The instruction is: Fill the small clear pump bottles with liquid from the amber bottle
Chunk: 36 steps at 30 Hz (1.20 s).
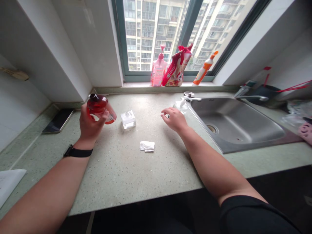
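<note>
Wrapped by fingers and thumb of left hand (91, 126): red bottle (100, 104), at left of counter (117, 172). Just right of red bottle: clear square bottle (128, 121), closer to left hand than to right hand (175, 119). Red bottle's long axis: slanted in view, neck upper left, base toward square bottle; true tilt not discernible. Right hand: fingers loosely parted, apparently holding nothing, beside clear pump bottle (181, 106).
</note>
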Tool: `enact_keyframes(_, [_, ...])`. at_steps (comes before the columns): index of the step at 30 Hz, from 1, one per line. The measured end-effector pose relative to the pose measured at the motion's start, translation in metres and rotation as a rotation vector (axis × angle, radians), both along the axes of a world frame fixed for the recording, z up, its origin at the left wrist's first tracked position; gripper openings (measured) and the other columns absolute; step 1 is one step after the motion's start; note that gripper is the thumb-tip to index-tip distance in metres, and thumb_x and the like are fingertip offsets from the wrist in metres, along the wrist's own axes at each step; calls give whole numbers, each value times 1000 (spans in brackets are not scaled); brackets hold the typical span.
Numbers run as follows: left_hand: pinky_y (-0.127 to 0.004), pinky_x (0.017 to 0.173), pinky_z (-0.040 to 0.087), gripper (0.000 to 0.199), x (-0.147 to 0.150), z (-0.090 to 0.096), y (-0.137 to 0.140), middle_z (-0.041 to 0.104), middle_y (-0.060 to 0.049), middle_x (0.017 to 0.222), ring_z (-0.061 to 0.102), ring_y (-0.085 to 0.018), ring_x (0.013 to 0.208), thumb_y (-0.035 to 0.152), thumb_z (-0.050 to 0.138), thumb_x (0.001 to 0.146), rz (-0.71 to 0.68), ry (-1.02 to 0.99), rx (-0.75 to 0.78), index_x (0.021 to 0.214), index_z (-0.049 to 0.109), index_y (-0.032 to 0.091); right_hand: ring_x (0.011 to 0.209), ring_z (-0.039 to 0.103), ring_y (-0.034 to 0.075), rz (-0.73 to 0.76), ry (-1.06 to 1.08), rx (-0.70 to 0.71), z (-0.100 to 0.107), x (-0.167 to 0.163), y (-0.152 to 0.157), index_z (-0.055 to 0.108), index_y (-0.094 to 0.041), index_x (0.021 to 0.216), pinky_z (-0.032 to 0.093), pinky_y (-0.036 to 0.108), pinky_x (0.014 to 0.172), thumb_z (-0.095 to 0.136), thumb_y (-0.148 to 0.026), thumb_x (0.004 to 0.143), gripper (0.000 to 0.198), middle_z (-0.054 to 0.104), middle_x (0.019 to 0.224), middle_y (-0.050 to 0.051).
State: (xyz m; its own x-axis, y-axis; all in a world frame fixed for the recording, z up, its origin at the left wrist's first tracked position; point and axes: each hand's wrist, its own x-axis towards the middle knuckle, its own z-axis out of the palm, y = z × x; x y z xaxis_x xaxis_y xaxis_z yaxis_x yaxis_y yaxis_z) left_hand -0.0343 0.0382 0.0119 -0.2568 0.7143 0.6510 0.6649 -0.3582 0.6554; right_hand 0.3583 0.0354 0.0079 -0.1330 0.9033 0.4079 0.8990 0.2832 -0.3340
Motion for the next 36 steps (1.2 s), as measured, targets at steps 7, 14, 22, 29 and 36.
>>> enact_keyframes(7, [-49, 93, 59, 54, -4, -11, 8, 74, -10, 111, 71, -31, 99, 53, 83, 78, -28, 91, -248, 118, 63, 22, 86, 70, 18, 452, 33, -200, 1, -29, -18, 78, -23, 104, 51, 33, 81, 68, -29, 99, 13, 77, 95, 4])
enact_keyframes(14, [-56, 102, 56, 65, -6, -14, 10, 69, -15, 123, 68, -35, 113, 53, 86, 78, -53, 179, -238, 128, 61, 21, 83, 70, 17, 667, 20, -405, 8, -38, -27, 80, -26, 105, 52, 32, 78, 73, -26, 95, 12, 78, 94, 2])
enact_keyframes(22, [-53, 102, 58, 81, 6, 9, -15, 54, -17, 146, 58, -38, 129, 54, 85, 84, -33, 337, 238, 148, 48, 22, 83, 72, 17, 693, 28, -458, 14, -40, -30, 82, -25, 105, 54, 31, 76, 74, -32, 96, 14, 78, 96, 4])
enact_keyframes(29, [-43, 85, 65, 78, 54, -6, -42, 60, -19, 148, 74, -25, 95, 53, 76, 96, -326, 452, -130, 159, 41, 22, 78, 70, 17, 705, 13, -458, 13, -44, -33, 83, -26, 107, 53, 31, 72, 76, -33, 94, 16, 78, 92, 3])
enact_keyframes(36, [-61, 115, 53, 82, 70, -25, -24, 46, -29, 164, 53, -46, 149, 45, 72, 99, -303, 444, -236, 164, 32, 15, 77, 68, 17, 745, -28, -434, 7, -53, -35, 84, -30, 118, 51, 31, 74, 76, -26, 93, 27, 77, 93, 3])
